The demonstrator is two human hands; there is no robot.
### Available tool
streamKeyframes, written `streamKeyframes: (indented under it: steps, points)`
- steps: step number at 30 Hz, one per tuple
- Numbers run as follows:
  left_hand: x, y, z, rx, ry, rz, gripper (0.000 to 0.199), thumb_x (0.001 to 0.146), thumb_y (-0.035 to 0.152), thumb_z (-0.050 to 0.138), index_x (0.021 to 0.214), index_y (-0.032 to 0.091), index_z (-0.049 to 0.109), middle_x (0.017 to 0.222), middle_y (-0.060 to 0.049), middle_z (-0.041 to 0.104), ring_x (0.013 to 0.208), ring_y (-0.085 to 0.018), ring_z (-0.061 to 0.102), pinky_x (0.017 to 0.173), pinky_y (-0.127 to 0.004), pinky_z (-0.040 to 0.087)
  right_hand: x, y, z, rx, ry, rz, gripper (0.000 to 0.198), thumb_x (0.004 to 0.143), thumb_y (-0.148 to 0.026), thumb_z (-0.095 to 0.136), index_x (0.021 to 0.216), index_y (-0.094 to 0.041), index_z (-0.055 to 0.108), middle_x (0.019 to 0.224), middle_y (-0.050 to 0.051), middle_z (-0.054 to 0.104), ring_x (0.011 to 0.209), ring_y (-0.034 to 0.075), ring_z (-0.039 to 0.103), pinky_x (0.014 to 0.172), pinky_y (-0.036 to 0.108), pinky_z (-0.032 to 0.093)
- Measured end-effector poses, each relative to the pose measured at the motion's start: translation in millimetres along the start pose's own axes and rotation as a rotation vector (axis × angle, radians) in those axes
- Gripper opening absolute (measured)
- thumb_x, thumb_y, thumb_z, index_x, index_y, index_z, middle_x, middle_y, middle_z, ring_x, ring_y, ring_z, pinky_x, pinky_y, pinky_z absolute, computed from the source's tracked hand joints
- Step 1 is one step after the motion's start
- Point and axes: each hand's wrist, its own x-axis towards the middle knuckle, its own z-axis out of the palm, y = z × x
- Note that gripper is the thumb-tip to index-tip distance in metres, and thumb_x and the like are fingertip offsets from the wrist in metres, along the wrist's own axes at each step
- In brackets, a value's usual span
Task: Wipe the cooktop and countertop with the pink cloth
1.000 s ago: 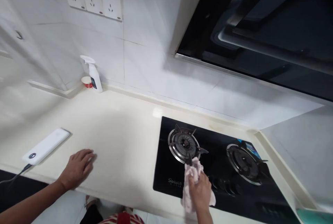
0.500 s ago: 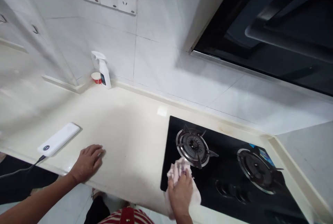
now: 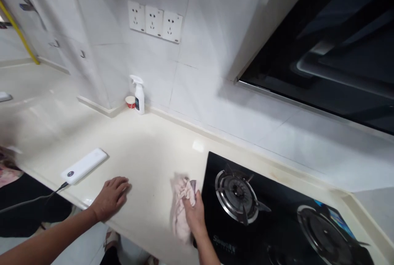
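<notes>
A crumpled pale pink cloth (image 3: 182, 211) is gripped in my right hand (image 3: 194, 213), over the cream countertop (image 3: 147, 154) just left of the black gas stove (image 3: 212, 199). Part of the cloth hangs down toward the counter's front edge; whether it touches the surface I cannot tell. My left hand (image 3: 111, 197) rests palm down on the counter near its front edge, fingers stretched and holding nothing. Just beyond that hand lies a white power bank (image 3: 84, 166) with a cable plugged into its near end.
A white spray bottle (image 3: 139, 97) stands beside a red-and-white paper cup (image 3: 130, 101) in the back corner. Wall sockets (image 3: 154, 21) are above them. A dark range hood (image 3: 332, 51) overhangs the stove. At the far left, another person's clothing (image 3: 10, 174) shows.
My right hand has carried the cloth leftward off the stove and over the countertop. My left hand stays on the counter. The view has shifted, bringing more of the left side into sight.
</notes>
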Motion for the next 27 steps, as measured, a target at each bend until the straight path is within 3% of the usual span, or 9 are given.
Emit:
streamKeyframes:
  steps: [4, 8, 11, 16, 20, 24, 27]
  points:
    - [-0.2, 5.1, -3.0, -0.017, -0.006, -0.025, 0.026, 0.092, 0.022, 0.049, 0.113, 0.022, 0.065, 0.122, -0.01, 0.066, 0.116, -0.026, 0.057, 0.093, -0.041, 0.045, 103.8, -34.9, -29.4, -0.297, 0.127, -0.16, 0.051, 0.085, -0.042, 0.053, 0.13, -0.017, 0.054, 0.114, 0.012, 0.066, 0.102, 0.025, 0.063, 0.091, 0.038, 0.051]
    - [-1.4, 7.8, -3.9, -0.036, -0.013, -0.06, 0.028, 0.092, 0.02, 0.049, 0.115, 0.023, 0.065, 0.122, -0.01, 0.065, 0.117, -0.026, 0.056, 0.095, -0.041, 0.044, 201.3, -44.7, -56.1, -0.568, 0.308, -0.05, 0.064, 0.086, -0.037, 0.048, 0.146, -0.014, 0.039, 0.143, 0.022, 0.045, 0.134, 0.034, 0.044, 0.109, 0.049, 0.037]
    - [-1.8, 10.7, -6.4, -0.049, -0.026, -0.071, 0.029, 0.09, 0.018, 0.05, 0.115, 0.023, 0.064, 0.122, -0.01, 0.064, 0.116, -0.025, 0.056, 0.095, -0.041, 0.044, 230.8, -20.9, -55.1, -0.651, 0.279, 0.087, 0.065, 0.086, -0.036, 0.047, 0.149, -0.022, 0.036, 0.152, 0.021, 0.035, 0.139, 0.039, 0.036, 0.111, 0.059, 0.03]
    - [-0.5, 14.7, -10.9, -0.068, -0.052, -0.088, 0.028, 0.09, 0.015, 0.048, 0.113, 0.021, 0.063, 0.122, -0.01, 0.063, 0.118, -0.026, 0.054, 0.096, -0.042, 0.043, 226.8, 21.2, -37.6, -0.803, 0.167, 0.185, 0.069, 0.082, -0.047, 0.059, 0.145, -0.021, 0.047, 0.159, 0.021, 0.023, 0.146, 0.051, 0.016, 0.115, 0.065, 0.014]
    - [-0.2, 12.9, -10.4, -0.064, -0.028, -0.071, 0.028, 0.09, 0.015, 0.048, 0.113, 0.02, 0.063, 0.121, -0.01, 0.064, 0.118, -0.026, 0.055, 0.096, -0.042, 0.043, 205.2, 22.3, -28.7, -0.884, 0.124, 0.125, 0.064, 0.085, -0.04, 0.054, 0.146, -0.021, 0.046, 0.159, 0.017, 0.027, 0.146, 0.045, 0.019, 0.116, 0.06, 0.018]
    - [-0.2, 8.6, -7.7, -0.054, -0.005, -0.054, 0.027, 0.089, 0.017, 0.05, 0.111, 0.021, 0.064, 0.12, -0.01, 0.065, 0.117, -0.026, 0.056, 0.095, -0.041, 0.044, 154.5, 16.7, -10.2, -0.917, 0.063, -0.016, 0.054, 0.085, -0.031, 0.051, 0.139, -0.025, 0.055, 0.158, 0.011, 0.034, 0.147, 0.039, 0.02, 0.117, 0.057, 0.022]
    - [-1.0, 5.1, -5.3, -0.051, -0.013, -0.043, 0.027, 0.091, 0.021, 0.05, 0.113, 0.022, 0.065, 0.122, -0.011, 0.066, 0.118, -0.027, 0.057, 0.095, -0.042, 0.044, 100.3, 16.3, 3.6, -0.842, 0.043, -0.151, 0.049, 0.085, -0.031, 0.053, 0.132, -0.022, 0.06, 0.153, 0.012, 0.042, 0.145, 0.04, 0.026, 0.116, 0.06, 0.025]
